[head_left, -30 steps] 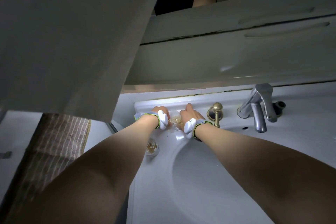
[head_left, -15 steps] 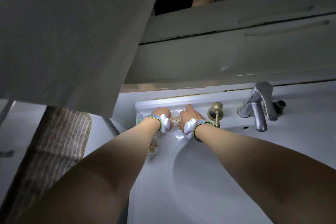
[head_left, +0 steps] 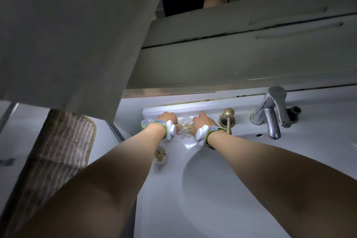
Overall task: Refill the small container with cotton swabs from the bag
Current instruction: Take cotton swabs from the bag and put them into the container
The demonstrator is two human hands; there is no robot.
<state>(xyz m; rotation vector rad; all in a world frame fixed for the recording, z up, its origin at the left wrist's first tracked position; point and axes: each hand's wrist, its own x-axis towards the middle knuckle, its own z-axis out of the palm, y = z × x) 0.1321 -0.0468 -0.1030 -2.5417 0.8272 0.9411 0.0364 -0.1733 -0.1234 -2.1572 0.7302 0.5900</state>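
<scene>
A clear plastic bag of cotton swabs point(head_left: 185, 128) with pale wooden sticks lies on the back ledge of the white sink, lit from above. My left hand point(head_left: 167, 118) grips its left side and my right hand point(head_left: 202, 120) grips its right side; the fingers are bent away from the camera. Both wrists wear bands with white sensors. The small clear container point(head_left: 160, 156), holding a few swabs, stands on the sink rim below my left wrist, partly hidden by my left forearm.
The white sink point(head_left: 222, 189) has its basin in front of me. A brass knob point(head_left: 229, 120) stands just right of my right hand, a chrome faucet point(head_left: 273, 112) further right. An open cabinet door point(head_left: 67, 35) hangs overhead at left. A striped mat point(head_left: 58, 150) lies on the floor.
My hands have moved slightly apart along the bag, showing more of the swabs between them. The view has shifted a little.
</scene>
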